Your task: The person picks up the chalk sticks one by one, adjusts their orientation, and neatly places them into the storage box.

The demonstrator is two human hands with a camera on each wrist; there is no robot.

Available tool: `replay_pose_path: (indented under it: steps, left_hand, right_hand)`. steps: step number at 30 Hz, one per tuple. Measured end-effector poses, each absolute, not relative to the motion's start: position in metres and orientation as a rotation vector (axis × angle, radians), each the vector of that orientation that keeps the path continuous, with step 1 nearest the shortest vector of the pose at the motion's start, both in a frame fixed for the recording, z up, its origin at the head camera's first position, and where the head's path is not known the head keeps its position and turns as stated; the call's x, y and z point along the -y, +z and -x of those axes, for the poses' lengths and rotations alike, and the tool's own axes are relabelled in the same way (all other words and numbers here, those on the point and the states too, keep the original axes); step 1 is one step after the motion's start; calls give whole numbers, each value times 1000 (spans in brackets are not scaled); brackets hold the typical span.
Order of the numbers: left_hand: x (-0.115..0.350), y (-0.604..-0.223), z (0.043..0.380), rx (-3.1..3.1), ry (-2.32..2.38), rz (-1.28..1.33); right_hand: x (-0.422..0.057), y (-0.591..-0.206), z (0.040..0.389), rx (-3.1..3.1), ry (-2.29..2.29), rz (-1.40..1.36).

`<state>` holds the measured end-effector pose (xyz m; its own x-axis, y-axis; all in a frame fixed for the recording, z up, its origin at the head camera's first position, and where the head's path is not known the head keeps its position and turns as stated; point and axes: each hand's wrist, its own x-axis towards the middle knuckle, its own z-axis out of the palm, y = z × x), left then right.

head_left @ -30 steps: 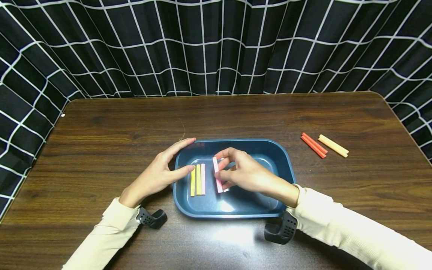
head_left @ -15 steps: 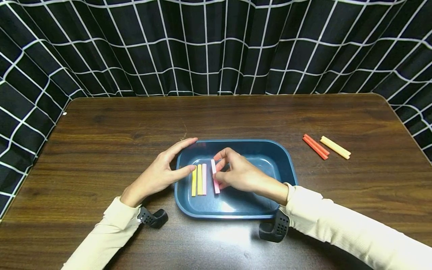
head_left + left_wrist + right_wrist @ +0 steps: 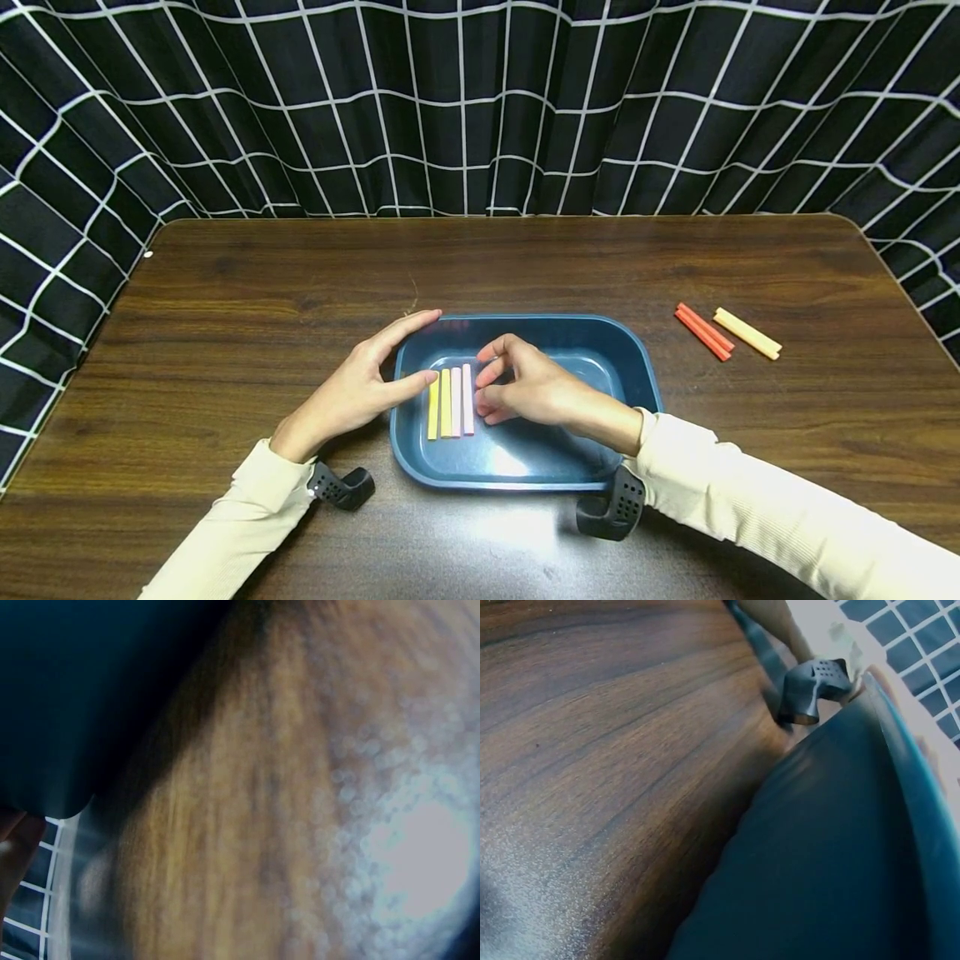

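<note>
In the head view a blue plastic tray (image 3: 525,485) stands on the table. Two yellow chalk sticks (image 3: 432,408) and two pink ones lie side by side in its left part, the rightmost pink chalk stick (image 3: 468,400) at the end of the row. Bent fingers of my right hand (image 3: 547,387) are just right of that stick, with nothing between them. My left hand (image 3: 352,383) lies over the tray's left side, thumb extended inside near the top of the leftmost yellow stick, index finger along the far left corner. Both wrist views show mainly the tray's outer wall (image 3: 817,847).
Two orange-red sticks (image 3: 702,332) and a pair of pale yellow sticks (image 3: 747,334) lie on the wooden table (image 3: 262,275) to the right of the tray. A black curtain (image 3: 480,108) with a white grid hangs behind the table. Each wrist wears a black camera mount (image 3: 611,508).
My right hand has moved the pink chalk stick leftward, set it down beside the other pink one and let go. My left hand has stayed on the tray's left side.
</note>
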<state>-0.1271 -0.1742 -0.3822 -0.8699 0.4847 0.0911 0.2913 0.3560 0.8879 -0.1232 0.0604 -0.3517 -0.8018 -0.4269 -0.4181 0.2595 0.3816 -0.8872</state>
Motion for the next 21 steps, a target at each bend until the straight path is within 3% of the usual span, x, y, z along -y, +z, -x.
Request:
replay_pose_path:
  steps: [21]
  left_hand:
    - [174, -381, 126, -2459, 1514, -713]
  right_hand:
    - [-86, -332, 121, -1965, -1472, 354]
